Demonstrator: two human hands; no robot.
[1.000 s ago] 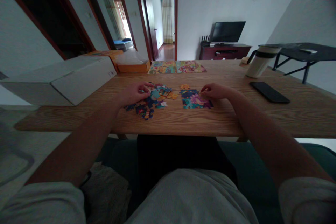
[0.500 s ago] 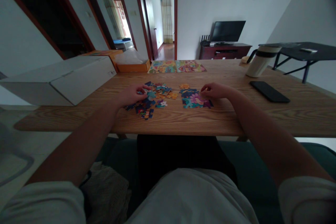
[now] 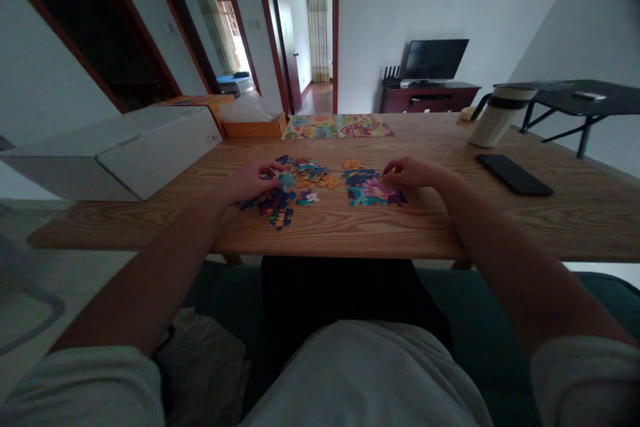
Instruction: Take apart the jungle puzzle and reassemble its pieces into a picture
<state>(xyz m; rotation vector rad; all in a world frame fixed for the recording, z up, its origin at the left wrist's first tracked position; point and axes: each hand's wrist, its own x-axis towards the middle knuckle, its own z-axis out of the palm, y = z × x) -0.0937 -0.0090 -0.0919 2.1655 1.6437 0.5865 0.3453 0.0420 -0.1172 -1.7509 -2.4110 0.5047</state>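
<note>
Pale-brown wood-grain table [image 3: 360, 230], one, under both hands. Heap of loose multicoloured jigsaw pieces [image 3: 283, 197], beneath and right of the left hand [image 3: 247, 181]. Part-joined blue, teal and pink jigsaw section [image 3: 373, 190], just left of the right hand [image 3: 411, 173]. Left fingers: half-curled, any grip undeterminable. Right fingertips: bunched at the section's edge, contents hidden. Step, as judged: choosing among pieces; next seems to need one lifted free. Since a second ago: left hand slightly farther left, right hand unmoved.
</note>
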